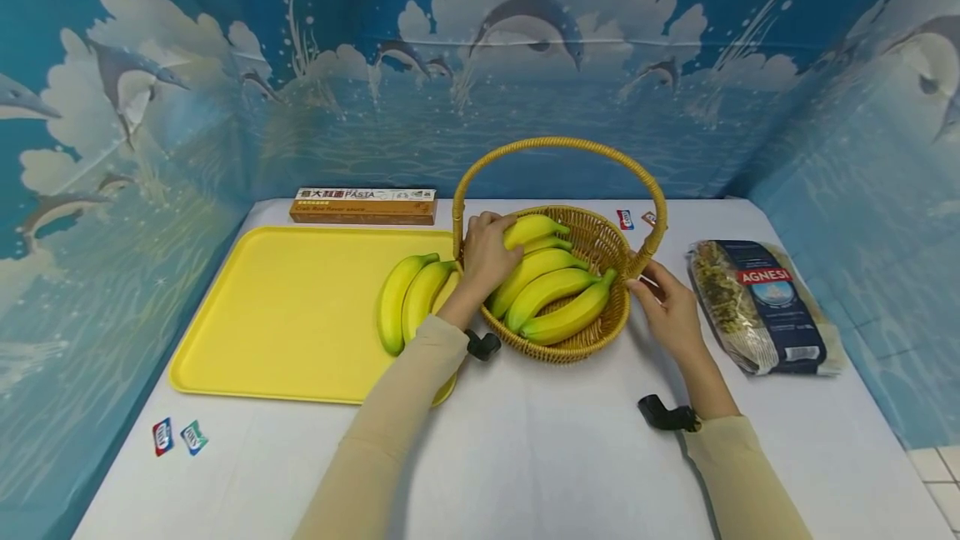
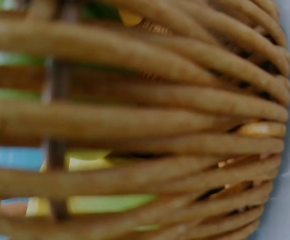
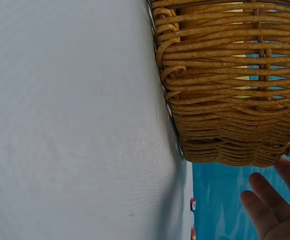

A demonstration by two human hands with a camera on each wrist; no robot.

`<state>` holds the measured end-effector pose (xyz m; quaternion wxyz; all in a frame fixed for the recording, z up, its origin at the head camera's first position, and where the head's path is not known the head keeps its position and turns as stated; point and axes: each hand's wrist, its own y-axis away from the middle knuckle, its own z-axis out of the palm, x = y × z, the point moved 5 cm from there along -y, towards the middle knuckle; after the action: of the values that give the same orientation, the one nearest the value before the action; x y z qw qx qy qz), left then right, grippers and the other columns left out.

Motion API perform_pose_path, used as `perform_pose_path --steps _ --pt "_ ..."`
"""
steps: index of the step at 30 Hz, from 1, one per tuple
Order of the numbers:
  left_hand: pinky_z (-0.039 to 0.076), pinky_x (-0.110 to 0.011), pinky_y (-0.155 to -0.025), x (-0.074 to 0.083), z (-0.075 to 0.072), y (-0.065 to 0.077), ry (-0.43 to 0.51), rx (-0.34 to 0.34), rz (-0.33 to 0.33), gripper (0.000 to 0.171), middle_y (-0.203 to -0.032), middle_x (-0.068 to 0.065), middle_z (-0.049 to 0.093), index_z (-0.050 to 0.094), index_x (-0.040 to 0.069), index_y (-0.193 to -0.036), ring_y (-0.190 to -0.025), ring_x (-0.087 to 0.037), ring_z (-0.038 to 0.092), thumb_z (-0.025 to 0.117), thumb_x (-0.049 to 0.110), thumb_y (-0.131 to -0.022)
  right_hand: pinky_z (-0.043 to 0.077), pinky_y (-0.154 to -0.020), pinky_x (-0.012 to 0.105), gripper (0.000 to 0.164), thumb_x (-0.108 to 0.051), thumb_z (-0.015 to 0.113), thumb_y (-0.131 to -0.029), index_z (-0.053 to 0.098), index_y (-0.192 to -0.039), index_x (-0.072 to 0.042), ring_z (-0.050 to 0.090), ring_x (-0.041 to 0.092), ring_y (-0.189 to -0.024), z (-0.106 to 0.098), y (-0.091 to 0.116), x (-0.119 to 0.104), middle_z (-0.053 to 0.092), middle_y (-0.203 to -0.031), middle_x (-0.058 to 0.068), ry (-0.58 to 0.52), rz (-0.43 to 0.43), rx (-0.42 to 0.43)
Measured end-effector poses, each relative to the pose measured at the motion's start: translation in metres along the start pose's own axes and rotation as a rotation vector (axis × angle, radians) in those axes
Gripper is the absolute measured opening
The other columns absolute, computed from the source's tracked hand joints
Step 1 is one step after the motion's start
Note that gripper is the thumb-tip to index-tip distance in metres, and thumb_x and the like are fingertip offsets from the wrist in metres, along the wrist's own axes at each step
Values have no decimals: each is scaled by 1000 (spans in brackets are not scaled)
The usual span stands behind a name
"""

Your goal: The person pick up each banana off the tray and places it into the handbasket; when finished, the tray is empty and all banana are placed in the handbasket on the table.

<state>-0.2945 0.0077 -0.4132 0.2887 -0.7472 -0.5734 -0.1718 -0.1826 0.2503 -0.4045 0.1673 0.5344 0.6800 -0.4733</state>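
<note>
The bag (image 1: 765,307) reads AGNESI. The box (image 1: 363,208) reads PASTA beside Chinese characters, above "Crab Roe flavor sauce". A green-edged wrapper (image 1: 193,437) reads FOX'S.

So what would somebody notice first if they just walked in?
Probably the woven basket of bananas in the middle, with the left hand on them. Left of the basket, a bright yellow tray holds more bananas at its right side. Behind, printed dolphins leap across the blue backdrop.

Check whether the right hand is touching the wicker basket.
Touching. The right wrist view shows a fingertip of the right hand against the woven rim of the wicker basket.
</note>
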Motion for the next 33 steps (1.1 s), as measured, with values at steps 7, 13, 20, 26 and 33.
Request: perform_pose_path --steps 7,13,20,26,33 --pt "46 -38 -88 -1 -1 1 42 16 1 47 -124 -9 56 61 16 -135 -111 -26 47 70 23 -90 41 -91 3 41 -1 58 -96 54 -136 4 46 -21 -109 6 0 34 59 -128 30 -22 8 -4" --pt "46 -41 -89 9 -11 11 81 104 139 44 -123 -11 56 64 10 -130 -109 -29 49 72 20 -88 42 -92 4 43 -4 60 -95 55 -138 -3 47 -19 -110 7 0 41 61 -128 25 -30 -3 1" --pt "43 -47 -97 29 -48 63 243 74 276 46 -126 -12 58 64 6 -130 -118 -30 48 73 21 -87 42 -93 4 42 -3 59 -96 55 -137 0 47 -20 -110 7 0 42 60 -127 28 -36 -4 1" --pt "42 -52 -93 -9 -96 90 353 202 179 53 -127 -16 56 59 8 -135 -114 -32 50 73 19 -85 40 -92 2 42 -12 58 -98 53 -139 -3 48 -19 -110 4 -2 43 59 -131 25 -35 31 -9" --pt "40 -56 -95 -91 -132 107 400 346 -19 64 -135 -21 48 47 9 -145 -118 -40 47 72 13 -87 41 -91 2 42 -11 59 -98 54 -139 -3 48 -20 -109 6 -1 44 60 -129 27 -40 20 -10"
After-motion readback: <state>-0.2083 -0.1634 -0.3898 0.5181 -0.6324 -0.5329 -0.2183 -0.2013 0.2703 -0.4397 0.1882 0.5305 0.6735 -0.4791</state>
